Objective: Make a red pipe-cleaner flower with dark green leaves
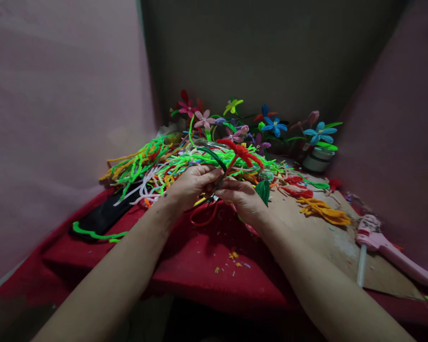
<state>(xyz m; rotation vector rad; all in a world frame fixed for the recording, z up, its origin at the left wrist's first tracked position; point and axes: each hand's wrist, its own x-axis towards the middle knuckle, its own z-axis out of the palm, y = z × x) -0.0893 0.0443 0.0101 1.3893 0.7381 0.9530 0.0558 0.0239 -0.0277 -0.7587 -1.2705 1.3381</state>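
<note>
My left hand (196,184) and my right hand (243,195) meet above the front of the table, fingers pinched close together. Between them rises a red pipe-cleaner flower (243,153) on a stem, tilted to the right. A dark green pipe cleaner (214,154) arches up from the fingers of my left hand beside that stem. Just past my right hand shows a dark green leaf shape (263,192); whether it joins the flower is hidden. Below the hands lies a red loop (202,223), with something shiny near it that I cannot make out.
A heap of pipe cleaners (153,154) spreads behind the hands, with finished flowers (274,126) at the back. A black flat object (105,216) lies left. Rightward are cardboard (317,242), orange pipe cleaners (323,210) and a pink glue gun (388,247). Scraps dot the red cloth (189,266).
</note>
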